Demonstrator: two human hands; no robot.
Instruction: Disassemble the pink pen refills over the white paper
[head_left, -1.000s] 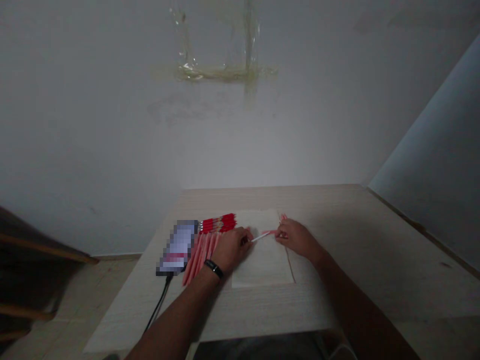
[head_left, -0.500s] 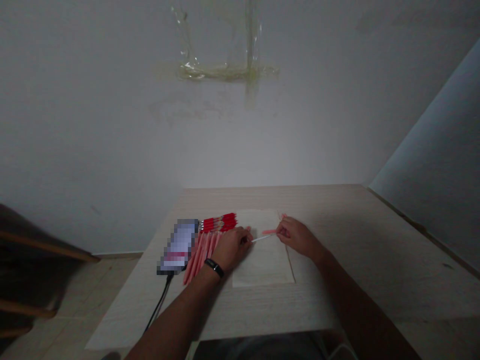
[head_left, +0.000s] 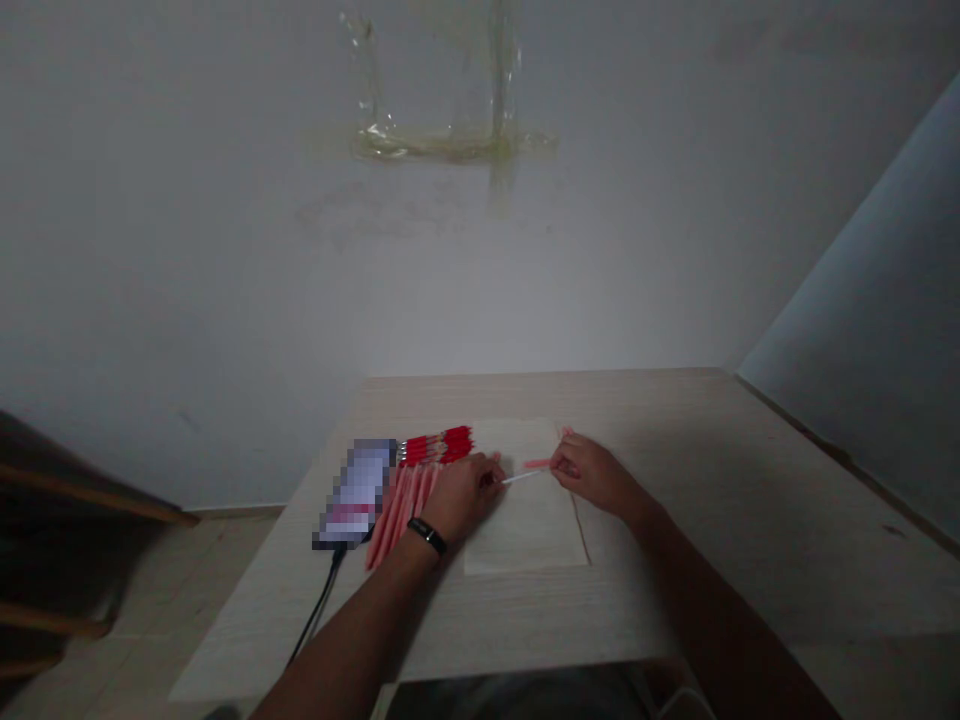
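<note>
Above a pale sheet point(head_left: 525, 535) on the table, a thin white rod point(head_left: 523, 477), which looks like a pen refill, spans the gap between my hands. My left hand point(head_left: 466, 492) pinches its left end, with a black band round the wrist. Fingertips of my right hand point(head_left: 595, 473) are closed at the other end. A short pink piece point(head_left: 536, 463) shows just behind the rod, by the right fingertips; whether they hold it too I cannot tell. Several pink tubes point(head_left: 401, 512), like pen barrels, lie side by side left of my left hand. Behind them is a row of red pen parts point(head_left: 436, 446) with silvery ends.
A phone point(head_left: 356, 490) with a blurred screen lies left of the pink tubes, its black cable point(head_left: 319, 605) running off the table's left edge. Small pink bits point(head_left: 568, 432) lie beyond my right hand. A wall point(head_left: 547, 300) with tape on it rises behind the table point(head_left: 465, 635).
My right hand has shifted very slightly left along the white rod. Nothing else has visibly moved.
</note>
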